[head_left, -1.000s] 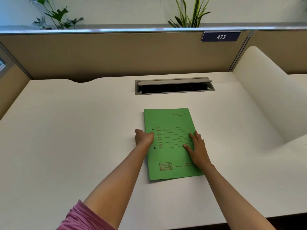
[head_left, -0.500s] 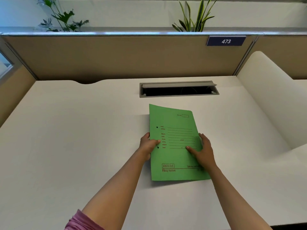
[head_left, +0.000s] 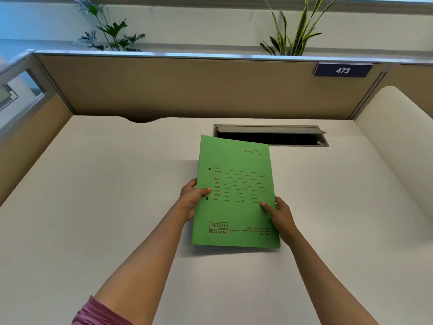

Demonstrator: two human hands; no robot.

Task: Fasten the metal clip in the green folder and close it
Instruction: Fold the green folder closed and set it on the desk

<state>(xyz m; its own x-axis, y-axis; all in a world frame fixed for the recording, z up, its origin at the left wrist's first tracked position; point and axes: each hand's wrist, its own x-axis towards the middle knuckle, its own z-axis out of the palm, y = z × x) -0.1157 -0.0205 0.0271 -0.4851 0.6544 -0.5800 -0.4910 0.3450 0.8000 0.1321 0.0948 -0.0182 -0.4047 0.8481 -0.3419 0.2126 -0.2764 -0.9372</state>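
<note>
A person at a pale, cream-coloured office desk (head_left: 93,207) holds a flat green card folder with red printed lines (head_left: 236,207) closed and lifted off the surface, its far edge tilted up toward a dark rectangular cable slot (head_left: 281,138) in the desk. The metal clip is hidden inside, so whether it is fastened cannot be told. Risks, as a judgement: the thin card is gripped only at its 2 side edges, so it could sag, slip or fall open, and an unfastened clip could let contents slide out. The left hand (head_left: 191,200) pinches the spine edge, thumb on the cover beside 2 punched holes. The right hand (head_left: 280,215) grasps the opposite edge, thumb on top. Both forearms reach forward.
</note>
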